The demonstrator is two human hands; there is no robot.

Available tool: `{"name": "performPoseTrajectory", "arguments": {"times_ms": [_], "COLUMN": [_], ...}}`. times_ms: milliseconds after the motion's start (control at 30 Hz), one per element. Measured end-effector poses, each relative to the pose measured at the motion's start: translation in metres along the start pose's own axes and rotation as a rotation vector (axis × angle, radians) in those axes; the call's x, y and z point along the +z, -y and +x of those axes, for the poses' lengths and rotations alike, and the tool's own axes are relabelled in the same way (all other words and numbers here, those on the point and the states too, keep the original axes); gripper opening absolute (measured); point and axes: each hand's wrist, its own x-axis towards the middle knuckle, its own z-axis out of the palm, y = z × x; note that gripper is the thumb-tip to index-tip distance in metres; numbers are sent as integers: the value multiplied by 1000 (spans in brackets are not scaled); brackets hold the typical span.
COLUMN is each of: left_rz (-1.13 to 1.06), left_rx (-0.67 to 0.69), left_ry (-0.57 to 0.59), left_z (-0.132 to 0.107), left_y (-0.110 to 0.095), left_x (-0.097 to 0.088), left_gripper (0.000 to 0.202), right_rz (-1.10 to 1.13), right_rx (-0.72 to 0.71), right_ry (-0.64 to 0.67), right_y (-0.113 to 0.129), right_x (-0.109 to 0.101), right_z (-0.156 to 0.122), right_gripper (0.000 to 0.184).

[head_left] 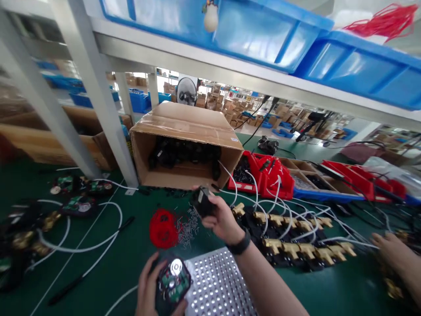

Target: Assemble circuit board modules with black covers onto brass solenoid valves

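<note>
My left hand (147, 289) is closed around a black housing with a green circuit board (173, 281) and a white disc facing up. It is at the left edge of a perforated metal plate (217, 281). Raised over the table, my right hand (225, 219) grips a black plastic cover (203, 202) and wears a dark wristband. Below and left of that hand lie a pile of small screws (189, 227) and a heap of red rings (163, 229). An open cardboard box (187, 116) with black parts inside stands behind.
Brass valve bodies (291, 251) with white cables stand in rows to the right, beside another person's hand (391, 248). Red bins (276, 175) line the back. More circuit-board housings (79, 204) lie left. A shelf with blue bins (256, 30) hangs overhead.
</note>
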Motion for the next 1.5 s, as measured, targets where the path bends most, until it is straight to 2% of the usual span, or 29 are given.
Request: {"name": "performPoseTrajectory", "arguments": {"times_ms": [33, 100, 200, 300, 367, 433, 533, 633, 733, 867, 967, 1067, 1100, 1200, 1367, 1433, 1500], "left_rz": [31, 54, 2, 54, 166, 271, 376, 430, 397, 285, 166, -5, -69, -224, -567, -648, -623], "left_rx": [-7, -64, -139, -55, 53, 139, 188, 199, 215, 264, 259, 152, 102, -15, -76, -147, -232], "left_ry": [13, 57, 150, 250, 317, 362, 365, 352, 318, 272, 324, 350, 336, 308, 495, 503, 460], "left_z": [-2, -6, -10, -14, -16, -18, -19, -20, -19, -16, -14, -15, -15, -17, -5, 1, 5], "left_y": [-4, -14, -35, -59, -73, -83, -90, -92, -92, -90, -80, -64, -58, -45, -42, -45, -48], "left_x": [1, 1, -1, -5, -7, -7, -7, -8, -8, -8, -6, -4, -4, -7, -17, -18, -16], "left_gripper": [59, 60, 60, 65, 65, 62, 62, 66, 65, 70, 69, 63, 62, 61, 80, 68, 51], "right_rz": [246, 541, 684, 666, 596, 475, 192, -156, -437, -648, -769, -678, -592, -332, -114, -116, -135], "right_rx": [89, 257, 370, 352, 316, 248, 73, -119, -233, -234, -233, -189, -148, -16, 19, 24, 26], "right_ry": [71, 93, -46, -200, -241, -223, -159, -65, 10, -41, -110, -93, -79, -71, -101, -113, -131], "right_y": [-9, -32, -69, -93, -98, -98, -92, -87, -85, -84, -84, -89, -92, -103, -111, -111, -111], "right_x": [0, -1, -3, -1, 2, 6, 10, 10, 12, 22, 28, 27, 26, 24, 32, 35, 36], "right_z": [-26, -70, -108, -120, -123, -126, -132, -136, -138, -141, -142, -139, -138, -135, -134, -133, -132], "right_gripper": [46, 43, 40, 38, 38, 38, 36, 35, 34, 39, 46, 62, 61, 45, 41, 42, 44]}}
